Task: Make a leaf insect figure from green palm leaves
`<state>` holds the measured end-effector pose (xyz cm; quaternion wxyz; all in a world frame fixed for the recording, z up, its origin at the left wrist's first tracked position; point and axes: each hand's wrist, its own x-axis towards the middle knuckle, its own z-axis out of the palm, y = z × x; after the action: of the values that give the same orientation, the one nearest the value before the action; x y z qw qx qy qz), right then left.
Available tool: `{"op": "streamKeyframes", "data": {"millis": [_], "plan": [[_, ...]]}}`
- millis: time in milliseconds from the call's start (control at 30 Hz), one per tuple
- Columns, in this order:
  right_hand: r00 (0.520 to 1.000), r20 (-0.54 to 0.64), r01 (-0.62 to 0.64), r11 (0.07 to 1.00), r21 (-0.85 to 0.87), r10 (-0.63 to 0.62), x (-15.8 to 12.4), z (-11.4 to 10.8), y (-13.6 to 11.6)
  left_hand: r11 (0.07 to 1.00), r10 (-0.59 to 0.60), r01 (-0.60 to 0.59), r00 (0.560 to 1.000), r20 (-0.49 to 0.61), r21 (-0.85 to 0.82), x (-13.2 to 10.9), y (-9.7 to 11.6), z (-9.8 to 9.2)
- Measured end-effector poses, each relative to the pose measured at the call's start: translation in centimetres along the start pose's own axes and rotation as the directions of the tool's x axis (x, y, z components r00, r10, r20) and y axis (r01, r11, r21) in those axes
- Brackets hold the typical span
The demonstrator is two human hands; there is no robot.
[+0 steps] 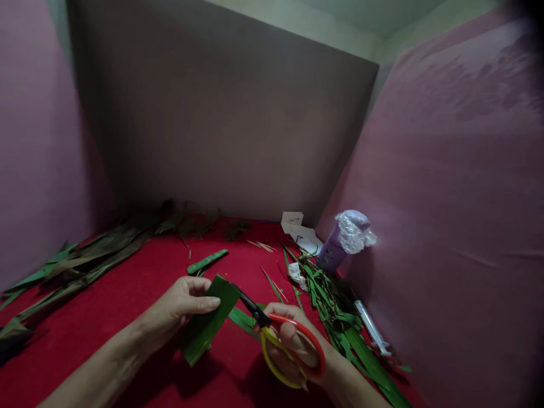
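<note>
My left hand [181, 309] pinches a folded green leaf piece [208, 326] between thumb and fingers, holding it tilted above the red cloth [127, 294]. My right hand [289, 343] grips a pair of scissors [280, 334] with red and yellow handles. The dark blades point up and left and meet the leaf's upper edge. A narrow green strip [243, 319] runs under the blades.
Long dried and green leaves [72, 266] lie along the left edge. Cut green strips [335, 309] are heaped at the right, beside a purple cup with plastic wrap [344, 241], white paper scraps [300, 229] and a clear tube [370, 327]. Pink and grey panels wall the space.
</note>
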<state>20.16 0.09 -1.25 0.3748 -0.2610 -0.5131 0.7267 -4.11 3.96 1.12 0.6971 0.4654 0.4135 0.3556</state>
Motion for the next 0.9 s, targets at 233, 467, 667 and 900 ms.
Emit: {"op": "streamKeyframes", "data": {"millis": [233, 467, 667, 900], "plan": [[0.993, 0.100, -0.067, 0.997, 0.049, 0.061, -0.2, 0.4, -0.1, 1.000, 0.002, -0.003, 1.000, 0.006, 0.030, -0.2, 0.4, -0.1], [0.991, 0.114, -0.073, 0.997, 0.019, 0.071, -0.3, 0.4, -0.4, 1.000, -0.020, 0.020, 0.999, 0.027, 0.009, -0.3, 0.7, -0.2], [0.990, 0.100, -0.096, 0.995, -0.018, 0.097, -0.3, 0.5, -1.0, 1.000, -0.009, 0.008, 0.999, 0.036, 0.024, -0.6, 0.9, -0.2], [0.976, 0.189, -0.124, 0.989, 0.076, 0.107, -0.4, 0.4, -0.8, 1.000, -0.008, 0.008, 1.000, 0.018, 0.013, -0.7, 0.9, 0.0]]}}
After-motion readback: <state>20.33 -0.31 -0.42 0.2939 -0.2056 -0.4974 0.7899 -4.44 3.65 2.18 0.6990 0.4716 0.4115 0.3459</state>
